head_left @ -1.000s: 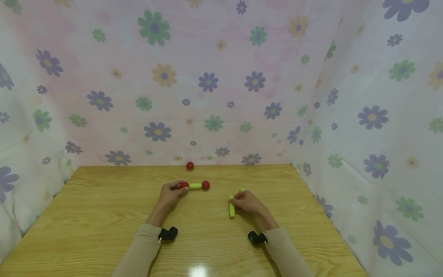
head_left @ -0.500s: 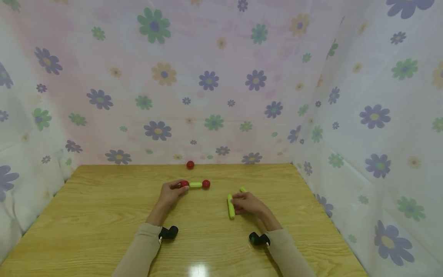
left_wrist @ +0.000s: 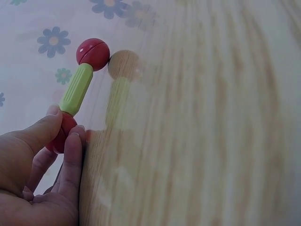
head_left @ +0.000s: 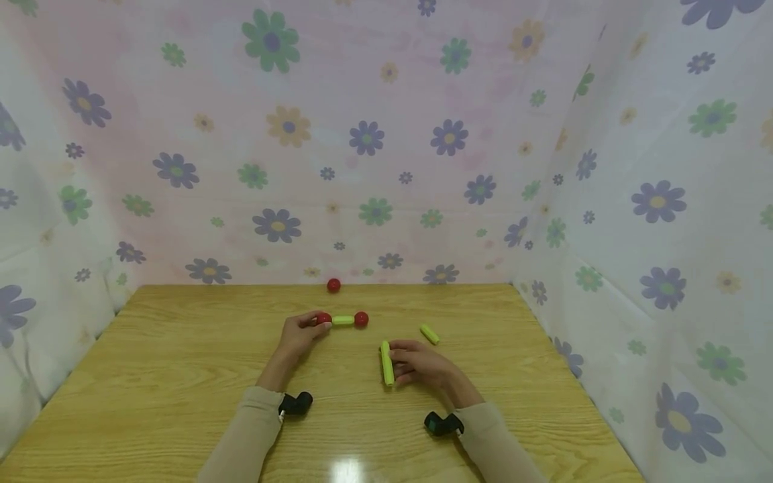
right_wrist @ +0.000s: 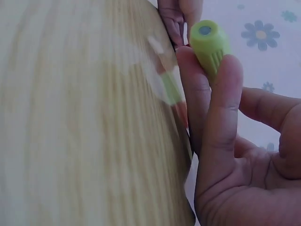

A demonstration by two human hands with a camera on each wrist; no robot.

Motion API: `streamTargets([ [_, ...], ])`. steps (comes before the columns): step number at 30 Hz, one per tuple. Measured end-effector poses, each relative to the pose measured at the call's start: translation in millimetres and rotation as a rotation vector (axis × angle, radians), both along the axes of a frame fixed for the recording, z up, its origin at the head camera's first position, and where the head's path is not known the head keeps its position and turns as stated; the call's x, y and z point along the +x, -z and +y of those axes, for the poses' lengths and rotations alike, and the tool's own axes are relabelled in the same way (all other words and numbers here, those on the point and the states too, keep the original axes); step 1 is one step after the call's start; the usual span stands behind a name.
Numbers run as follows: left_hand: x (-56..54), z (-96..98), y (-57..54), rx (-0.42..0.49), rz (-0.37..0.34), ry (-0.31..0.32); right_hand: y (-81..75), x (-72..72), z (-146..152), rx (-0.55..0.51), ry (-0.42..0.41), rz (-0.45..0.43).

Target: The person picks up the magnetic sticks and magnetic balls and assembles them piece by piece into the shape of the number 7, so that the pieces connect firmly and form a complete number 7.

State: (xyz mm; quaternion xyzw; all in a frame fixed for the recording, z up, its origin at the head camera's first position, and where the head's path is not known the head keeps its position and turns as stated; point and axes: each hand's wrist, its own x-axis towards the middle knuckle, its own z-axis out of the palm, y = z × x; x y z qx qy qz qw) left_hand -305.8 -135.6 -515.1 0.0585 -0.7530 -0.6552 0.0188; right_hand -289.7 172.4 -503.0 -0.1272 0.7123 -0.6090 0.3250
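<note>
While the ball (left_wrist: 93,54) gleams red, the rod (left_wrist: 77,89) is lime-green.

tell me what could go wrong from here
The loose red ball lies at the back of the table and could roll. The right hand holds the long green stick by fingertips, so it might slip. The left hand grips the joined piece by one end, so the other could swing.

head view: from above, facing forward and down across the worktop (head_left: 181,362). wrist views: close, along the fingers (left_wrist: 71,162). head and left wrist share the red-ended bar (head_left: 343,320), upper left in the latter.
</note>
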Motion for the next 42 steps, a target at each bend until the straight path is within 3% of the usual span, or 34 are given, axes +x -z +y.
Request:
streamTargets([
  [12,-0.1,-1.5,-0.1,-0.002,0.007,0.009,-0.5,0.8,-20,-0.047,-0.115,0.003],
  [22,-1.8,-1.0,-0.3,0.029,-0.019,0.009,-3.1,-3.1,-33,-0.089,-0.132,0.015],
  [42,-0.8,-1.6,-0.3,0.012,-0.017,0.006,-4.5,-19.5,-71,0.027,0.095,-0.003],
])
